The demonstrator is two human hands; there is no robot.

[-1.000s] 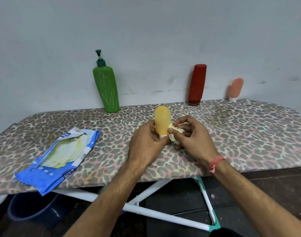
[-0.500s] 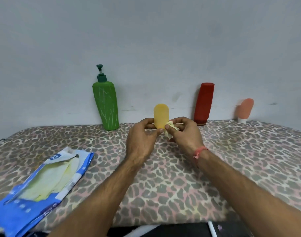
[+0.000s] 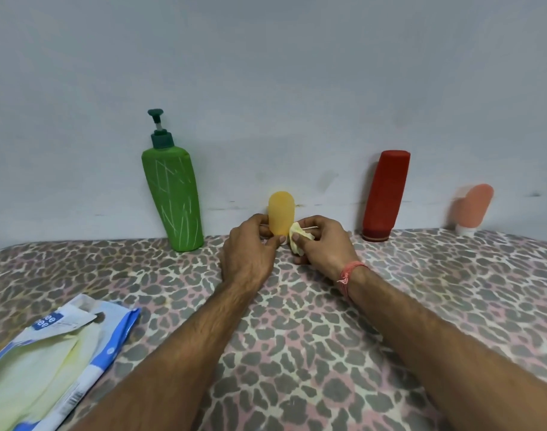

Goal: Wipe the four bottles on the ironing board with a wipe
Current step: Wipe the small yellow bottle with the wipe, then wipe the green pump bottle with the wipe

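Two hands work at the yellow bottle (image 3: 281,216) right of the green pump bottle (image 3: 172,199): left hand (image 3: 250,247) gripping its base, right hand (image 3: 323,244) pinching a crumpled wipe (image 3: 298,239) (loose grip risks tipping it).

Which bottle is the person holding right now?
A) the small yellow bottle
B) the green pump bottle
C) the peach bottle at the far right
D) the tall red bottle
A: the left hand grips the yellow bottle while the right hand pinches the wipe beside it; the other three stand untouched by the wall.
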